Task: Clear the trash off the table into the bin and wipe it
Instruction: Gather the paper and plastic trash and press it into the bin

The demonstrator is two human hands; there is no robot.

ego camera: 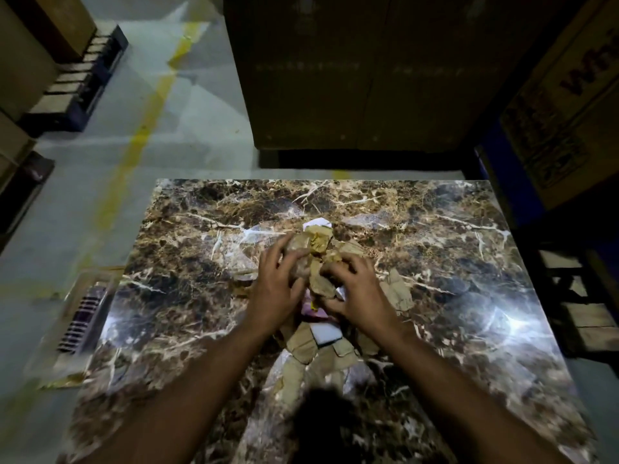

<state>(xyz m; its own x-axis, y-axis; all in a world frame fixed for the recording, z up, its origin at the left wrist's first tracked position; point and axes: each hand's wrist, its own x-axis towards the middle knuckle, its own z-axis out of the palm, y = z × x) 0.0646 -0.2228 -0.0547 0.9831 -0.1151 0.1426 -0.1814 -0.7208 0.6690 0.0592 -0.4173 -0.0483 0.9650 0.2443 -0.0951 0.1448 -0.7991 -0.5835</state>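
A heap of torn brown cardboard scraps [315, 346] with a few white bits lies in the middle of the dark marble table [187, 236]. My left hand [276, 289] curls its fingers round scraps at the left of a bunched clump [316, 242]. My right hand [356, 293] grips the same clump from the right. A white piece [326, 333] lies just below my hands, among the brown scraps. More brown scraps [400, 289] lie to the right of my right hand.
A transparent bin [78, 316] with a slotted side stands on the floor by the table's left edge. Large cardboard boxes [351, 72] stand beyond the far edge and at the right. A wooden pallet [579, 306] is at the right side.
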